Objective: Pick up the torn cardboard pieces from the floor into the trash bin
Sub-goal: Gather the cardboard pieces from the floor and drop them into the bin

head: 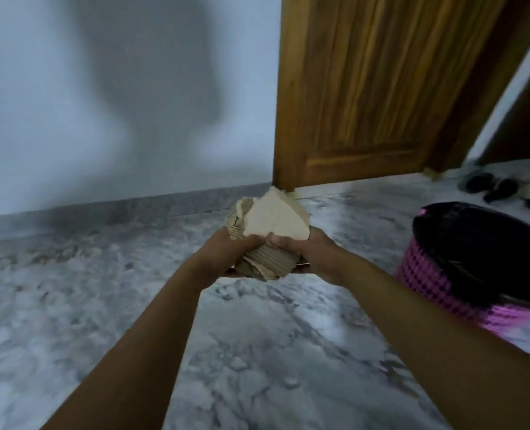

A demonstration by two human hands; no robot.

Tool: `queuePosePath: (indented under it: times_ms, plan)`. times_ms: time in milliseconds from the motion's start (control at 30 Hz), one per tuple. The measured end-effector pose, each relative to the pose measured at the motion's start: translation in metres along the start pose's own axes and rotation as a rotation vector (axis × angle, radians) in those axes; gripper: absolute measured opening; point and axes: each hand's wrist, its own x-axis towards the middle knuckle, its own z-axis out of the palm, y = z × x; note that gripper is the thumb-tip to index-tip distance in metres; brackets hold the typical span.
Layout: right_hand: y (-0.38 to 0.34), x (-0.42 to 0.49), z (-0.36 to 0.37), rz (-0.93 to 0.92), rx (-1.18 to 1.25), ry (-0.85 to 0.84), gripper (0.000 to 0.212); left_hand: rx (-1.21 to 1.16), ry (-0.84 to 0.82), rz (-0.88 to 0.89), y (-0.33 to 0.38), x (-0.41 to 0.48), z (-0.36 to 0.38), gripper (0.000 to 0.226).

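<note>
A bundle of torn cardboard pieces (273, 221), pale brown with ribbed corrugated edges, is held up above the floor in the middle of the view. My left hand (226, 252) grips the bundle from the left and my right hand (313, 252) grips it from the right, thumbs on top. The trash bin (437, 283), a pink mesh basket lined with a black bag, stands on the floor to the right of my hands, a short way from the bundle.
Grey marbled floor (257, 352) spreads below. A white wall (102, 119) with a grey skirting runs behind. A wooden door (366, 88) stands ajar at the back right, and dark footwear (490, 187) lies beyond the bin.
</note>
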Motion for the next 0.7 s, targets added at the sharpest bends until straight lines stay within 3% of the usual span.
queuePosePath:
  times_ms: [200, 400, 500, 567, 633, 700]
  plan:
    - [0.016, -0.015, -0.167, 0.119, 0.027, 0.146, 0.045, 0.133, -0.213, -0.035, 0.039, 0.077, 0.15, 0.037]
    - [0.026, -0.051, -0.345, 0.176, 0.214, 0.264, 0.064, 0.182, -0.359, 0.017, 0.095, 0.128, 0.319, 0.021]
    - [0.031, -0.07, -0.421, 0.235, 0.178, 0.236, 0.058, 0.255, -0.401, -0.004, 0.116, 0.149, 0.387, 0.017]
    - [0.036, -0.074, -0.459, 0.323, -0.043, 0.25, 0.069, 0.306, -0.453, -0.053, 0.117, 0.161, 0.415, 0.022]
    - [0.04, -0.072, -0.49, 0.383, -0.423, 0.294, 0.09, 0.435, -0.491, -0.069, 0.112, 0.173, 0.436, 0.041]
    - [0.044, -0.068, -0.514, 0.338, -0.713, 0.335, 0.105, 0.559, -0.434, -0.029, 0.106, 0.183, 0.449, 0.055]
